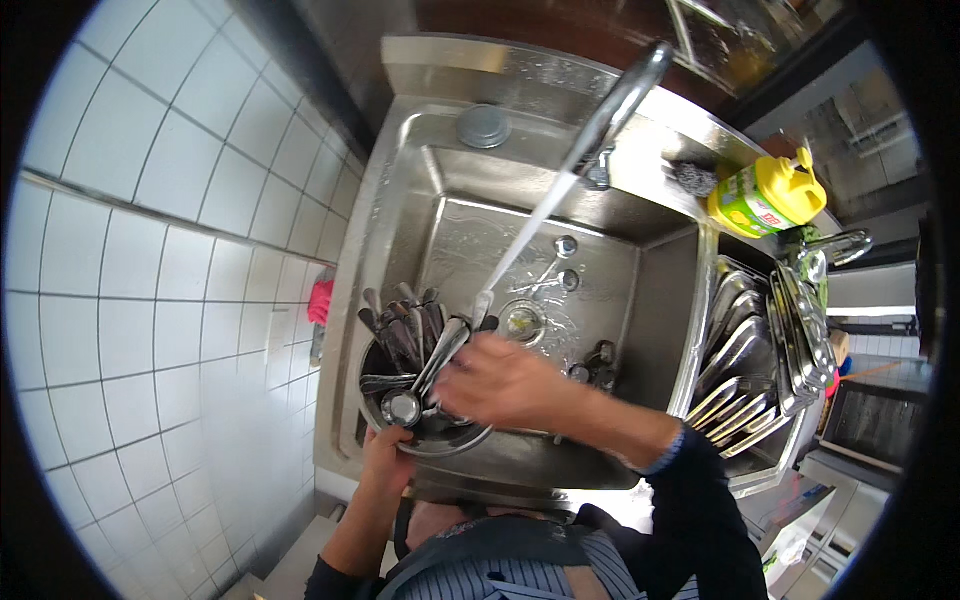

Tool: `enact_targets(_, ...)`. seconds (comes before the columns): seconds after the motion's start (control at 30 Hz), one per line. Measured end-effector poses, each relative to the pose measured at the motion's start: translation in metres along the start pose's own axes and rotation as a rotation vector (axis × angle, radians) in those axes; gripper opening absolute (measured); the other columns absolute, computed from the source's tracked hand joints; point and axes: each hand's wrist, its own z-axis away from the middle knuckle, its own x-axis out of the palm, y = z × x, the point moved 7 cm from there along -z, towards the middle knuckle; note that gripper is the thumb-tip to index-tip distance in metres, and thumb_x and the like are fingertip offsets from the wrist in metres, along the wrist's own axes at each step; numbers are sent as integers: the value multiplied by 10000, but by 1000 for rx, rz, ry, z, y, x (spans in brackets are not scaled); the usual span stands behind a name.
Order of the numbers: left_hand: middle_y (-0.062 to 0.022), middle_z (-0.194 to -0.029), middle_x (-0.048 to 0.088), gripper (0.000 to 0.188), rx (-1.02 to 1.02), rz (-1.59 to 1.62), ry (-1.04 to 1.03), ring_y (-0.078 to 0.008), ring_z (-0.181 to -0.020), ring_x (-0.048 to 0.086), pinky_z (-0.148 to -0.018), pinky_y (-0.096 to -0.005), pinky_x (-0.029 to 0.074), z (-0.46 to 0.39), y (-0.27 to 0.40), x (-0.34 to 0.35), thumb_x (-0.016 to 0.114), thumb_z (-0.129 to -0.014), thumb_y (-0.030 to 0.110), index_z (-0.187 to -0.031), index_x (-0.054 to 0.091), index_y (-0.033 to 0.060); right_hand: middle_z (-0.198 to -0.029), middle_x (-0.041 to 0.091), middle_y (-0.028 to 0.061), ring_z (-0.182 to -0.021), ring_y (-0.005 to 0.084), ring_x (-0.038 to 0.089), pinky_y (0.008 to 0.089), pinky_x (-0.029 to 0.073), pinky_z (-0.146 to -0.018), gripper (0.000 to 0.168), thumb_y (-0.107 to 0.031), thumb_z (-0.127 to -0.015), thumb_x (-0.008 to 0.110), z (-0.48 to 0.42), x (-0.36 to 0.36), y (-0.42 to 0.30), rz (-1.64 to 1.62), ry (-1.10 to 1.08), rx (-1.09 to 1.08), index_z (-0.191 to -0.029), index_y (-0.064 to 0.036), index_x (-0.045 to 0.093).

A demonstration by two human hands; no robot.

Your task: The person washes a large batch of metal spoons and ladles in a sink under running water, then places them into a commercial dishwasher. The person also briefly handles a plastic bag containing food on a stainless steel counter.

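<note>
A round metal bowl (450,448) full of cutlery sits at the sink's near left corner. My left hand (388,454) grips its near rim, thumb over the edge. Handles of spoons (405,330) stand up along the bowl's far side, and a round ladle-like spoon (403,409) lies near my thumb. Over the bowl's right side is my right hand (487,382), blurred, against a bundle of metal handles (448,346); its fingertips are hidden, so I cannot tell whether it grips them. Water (529,229) streams down onto a handle beside that hand.
The faucet (622,105) reaches over the steel sink (480,225). Loose spoons (566,247) lie near the drain (521,321), with more utensils (600,364) at right. A right-hand basin holds stacked metal trays (739,337). Behind it stand a yellow detergent bottle (765,196) and a scourer (694,180).
</note>
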Motion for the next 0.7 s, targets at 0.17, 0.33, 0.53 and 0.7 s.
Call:
enact_targets(0.17, -92, -956, 581, 485, -18, 37, 41, -260, -866, 591, -783, -400, 504, -1, -14, -11, 450, -620, -147, -1068, 513, 27, -903, 622, 56, -877, 227, 609, 336, 523, -720, 235, -53, -730, 581, 22, -20, 10, -290, 468, 24, -959, -80, 624)
enact_targets(0.33, -150, -997, 595, 418, 9, -27, 81, -336, -940, 591, -826, -498, 509, 5, -17, -36, 461, -634, -52, -1046, 533, -32, -795, 629, 106, -718, 145, 634, 273, 501, -515, 243, -189, -851, 602, 257, 184, 171, -1008, 602, 1846, -986, 10, 570)
enact_targets(0.53, -140, -1093, 556, 560, 113, 9, 120, -331, -996, 559, -884, -497, 474, 28, -3, -30, 454, -614, -57, -1171, 465, 6, -844, 649, 155, -782, 262, 649, 377, 509, -633, 352, -308, -775, 678, 282, 277, 230, -457, 614, 2311, -930, -5, 591)
enact_targets(0.7, -129, -1112, 540, 652, 155, 59, 140, -337, -1045, 535, -895, -514, 461, 40, -3, -38, 431, -576, -87, -1216, 429, 35, -998, 598, 110, -953, 267, 577, 390, 471, -793, 310, -361, -733, 706, 240, 257, 269, -105, 369, 2029, -872, -94, 631)
